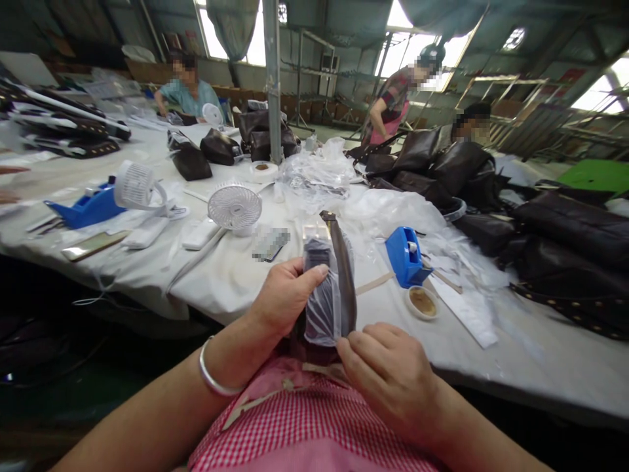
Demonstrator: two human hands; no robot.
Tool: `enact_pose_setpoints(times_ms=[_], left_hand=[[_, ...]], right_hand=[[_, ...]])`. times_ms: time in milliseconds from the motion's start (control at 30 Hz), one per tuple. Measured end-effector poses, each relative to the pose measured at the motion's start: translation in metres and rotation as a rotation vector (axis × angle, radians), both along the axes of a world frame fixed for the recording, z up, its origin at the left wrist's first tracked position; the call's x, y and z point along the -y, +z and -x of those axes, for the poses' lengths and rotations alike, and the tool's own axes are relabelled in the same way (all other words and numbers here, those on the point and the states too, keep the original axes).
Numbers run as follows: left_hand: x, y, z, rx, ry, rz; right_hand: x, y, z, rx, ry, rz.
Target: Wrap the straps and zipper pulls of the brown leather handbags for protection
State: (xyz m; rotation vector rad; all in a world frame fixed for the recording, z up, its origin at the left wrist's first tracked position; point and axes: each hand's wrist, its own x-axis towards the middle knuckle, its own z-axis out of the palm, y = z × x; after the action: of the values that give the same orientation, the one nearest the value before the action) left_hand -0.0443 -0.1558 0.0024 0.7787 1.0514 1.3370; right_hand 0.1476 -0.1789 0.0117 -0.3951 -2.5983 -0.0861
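My left hand [280, 295] grips a dark strap bundle wrapped in thin clear plastic [322, 318], its thumb pressed on the front. The bundle is upright just above my lap, at the table's front edge. Along its right side runs a dark brown leather strap [345, 282], whose end sticks up past the plastic. At the bundle's lower right corner, my right hand [388, 367] pinches the plastic wrap between closed fingers. Some of the bundle's lower end is hidden by my hands.
On the right are a blue tape dispenser [405, 255], a dish of brown paste [421, 303] and piled dark leather bags [442, 164]. Loose plastic [319, 164] lies ahead. Leftward are a phone [271, 244], white fans [234, 208] and another blue dispenser [91, 208]. Several people are nearby.
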Motion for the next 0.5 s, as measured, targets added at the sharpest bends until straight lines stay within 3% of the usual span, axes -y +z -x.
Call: enact_pose_setpoints(times_ms=[100, 233, 367, 500], left_hand=[[0.0, 0.007, 0.001, -0.067, 0.008, -0.089], [0.014, 0.018, 0.005, -0.096, 0.026, -0.182], [0.027, 0.027, 0.007, -0.225, 0.027, -0.286], [0.041, 0.022, 0.003, -0.323, 0.021, -0.312]], right_hand=[[0.003, -0.007, -0.001, -0.013, -0.016, -0.014], [0.012, -0.017, -0.006, -0.042, 0.04, 0.267], [0.005, -0.005, -0.004, -0.343, -0.11, 0.606], [-0.003, 0.004, 0.018, -0.392, -0.109, 0.641]])
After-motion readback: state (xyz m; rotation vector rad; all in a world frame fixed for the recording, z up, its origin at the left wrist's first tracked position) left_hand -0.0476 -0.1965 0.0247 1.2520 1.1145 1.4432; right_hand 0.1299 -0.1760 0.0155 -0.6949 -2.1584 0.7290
